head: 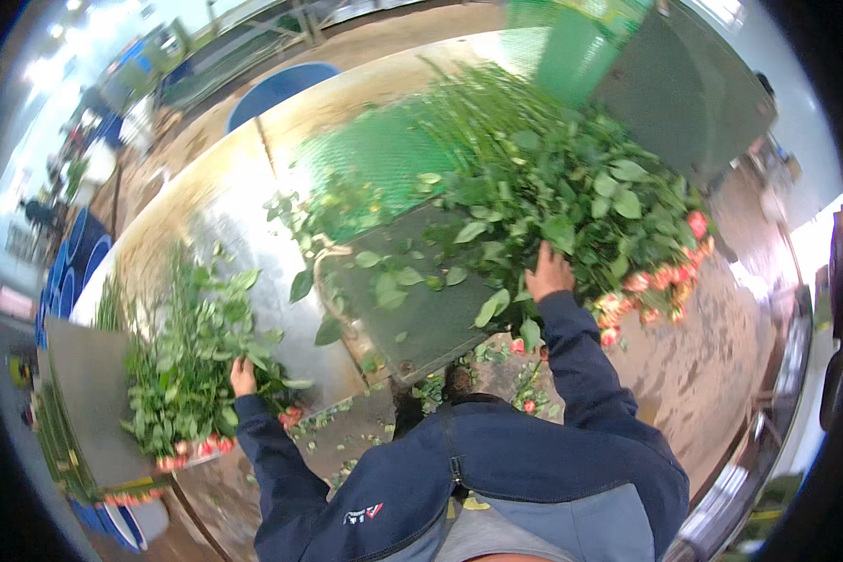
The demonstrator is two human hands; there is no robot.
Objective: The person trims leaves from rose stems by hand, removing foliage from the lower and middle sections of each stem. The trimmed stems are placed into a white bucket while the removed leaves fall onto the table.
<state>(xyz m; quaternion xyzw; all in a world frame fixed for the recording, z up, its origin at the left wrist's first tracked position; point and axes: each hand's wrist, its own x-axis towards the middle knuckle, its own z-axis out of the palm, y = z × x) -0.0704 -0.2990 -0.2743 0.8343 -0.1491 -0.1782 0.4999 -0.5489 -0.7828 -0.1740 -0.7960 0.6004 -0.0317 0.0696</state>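
Observation:
A large heap of cut roses (583, 190) with long green stems and pink-orange blooms (664, 277) lies on the right of the work surface. My right hand (551, 272) touches its near side, fingertips lost among the leaves. A smaller rose pile (190, 365) rests on the left, its pink blooms (207, 446) towards me. At this pile's right edge is my left hand (242, 377), against the leaves; foliage hides whether it grips a stem. Between the hands, loose leaves (391, 288) are scattered on a dark board (421, 309).
Green mesh (379, 158) covers part of the metal table (298, 337) beyond the board. Upright grey panels stand at the left (95, 400) and far right (681, 91). A blue tub (281, 88) sits past the table. Petals and leaves litter the floor (365, 421).

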